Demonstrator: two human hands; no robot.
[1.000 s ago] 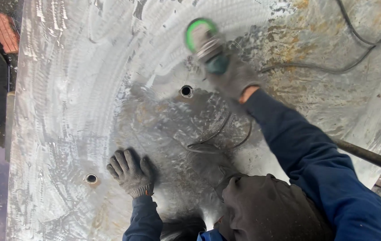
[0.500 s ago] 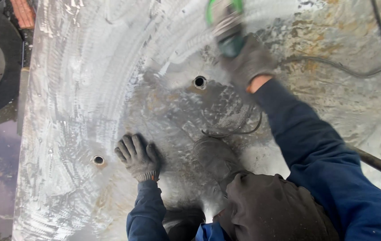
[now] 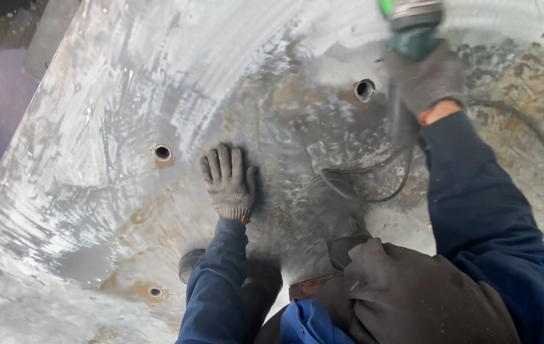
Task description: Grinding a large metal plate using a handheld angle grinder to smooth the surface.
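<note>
Steel, ground bright in sweeping arcs, makes up the big metal plate under the person. The left hand, in a grey knit glove, lies open and flat on the plate near its middle, fingers spread, just right of a drilled hole. The right hand, gloved too, is closed around the body of a green angle grinder at the plate's far edge, just right of another hole. The grinder's black cable loops across the plate between the two blue sleeves. A third hole sits near the plate's near edge.
</note>
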